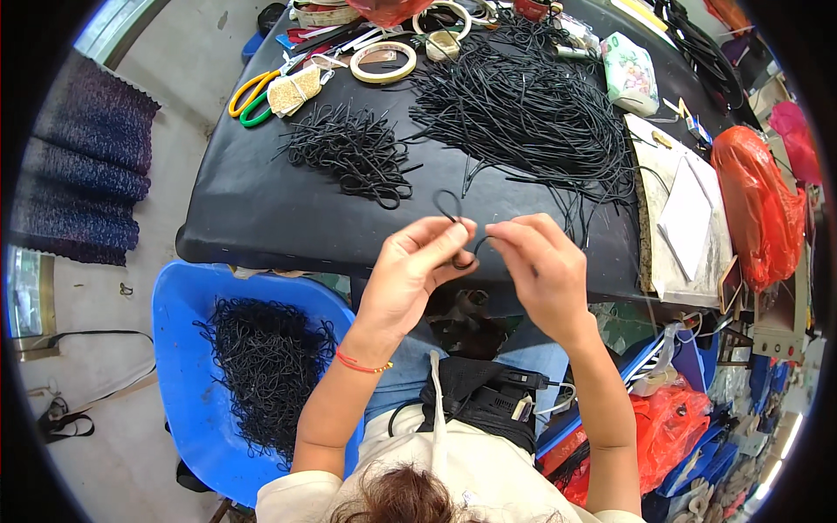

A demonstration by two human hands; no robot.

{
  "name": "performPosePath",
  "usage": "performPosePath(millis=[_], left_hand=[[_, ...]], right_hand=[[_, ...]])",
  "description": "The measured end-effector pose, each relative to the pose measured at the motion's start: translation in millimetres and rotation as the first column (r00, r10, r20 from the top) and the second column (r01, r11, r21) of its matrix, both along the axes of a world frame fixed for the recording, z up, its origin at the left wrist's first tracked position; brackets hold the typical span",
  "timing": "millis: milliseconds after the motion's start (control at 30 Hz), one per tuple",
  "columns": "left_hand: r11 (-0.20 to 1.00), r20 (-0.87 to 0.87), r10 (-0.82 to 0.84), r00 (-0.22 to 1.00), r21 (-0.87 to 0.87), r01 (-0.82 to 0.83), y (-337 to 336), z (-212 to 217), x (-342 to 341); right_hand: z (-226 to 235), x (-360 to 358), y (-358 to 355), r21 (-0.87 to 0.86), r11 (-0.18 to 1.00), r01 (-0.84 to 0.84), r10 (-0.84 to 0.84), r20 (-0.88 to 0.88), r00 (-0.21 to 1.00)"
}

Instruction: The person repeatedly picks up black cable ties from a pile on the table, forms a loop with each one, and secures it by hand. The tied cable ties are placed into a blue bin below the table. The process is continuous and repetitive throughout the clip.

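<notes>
Between my hands, over the near edge of the black-topped table (pixel 244 209), is a short black cord (pixel 447 203). My left hand (pixel 417 257) pinches it between thumb and fingers, and a rounded loop stands up above the fingertips. My right hand (pixel 545 270) is closed at the fingertips on the cord's other part, which curves across the small gap. Beyond my left hand lies a small heap of looped black cords (pixel 349 157). Past my right hand spreads a large pile of long black cords (pixel 527 113).
A blue tub (pixel 174 366) at lower left holds a mass of black cords (pixel 266 375). Scissors (pixel 253 98) and a tape roll (pixel 384 63) lie at the table's far left. A tissue pack (pixel 629 74), white board (pixel 689 218) and red plastic bag (pixel 758 209) are to the right.
</notes>
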State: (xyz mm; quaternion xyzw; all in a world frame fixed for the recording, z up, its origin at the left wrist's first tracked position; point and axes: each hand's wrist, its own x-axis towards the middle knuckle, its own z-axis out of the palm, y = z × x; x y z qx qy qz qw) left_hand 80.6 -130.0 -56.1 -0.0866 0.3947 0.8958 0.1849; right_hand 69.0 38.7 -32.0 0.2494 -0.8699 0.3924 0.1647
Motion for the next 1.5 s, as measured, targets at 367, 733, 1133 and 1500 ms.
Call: performPosePath(millis=[367, 733, 1133, 1500], left_hand=[[0.968, -0.139, -0.098, 0.985, -0.243, 0.061, -1, 2, 7], [0.92, -0.262, -0.227, 0.938, -0.373, 0.118, -3, 24, 20], [0.988, -0.097, -0.114, 0.989, -0.12, 0.102, -8, 7, 17], [0.993, -0.192, 0.04, 0.981, -0.105, -0.061, 2, -1, 24]], right_hand=[[1, 8, -3, -0.043, 0.996, 0.075, -0.073, 0.045, 0.996], [22, -1, 10, -0.048, 0.996, -0.077, 0.086, 0.217, 0.972], [11, 26, -3, -0.03, 0.996, -0.086, 0.091, 0.225, 0.97], [20, 30, -1, -0.738, 0.666, 0.108, 0.626, 0.631, 0.458]])
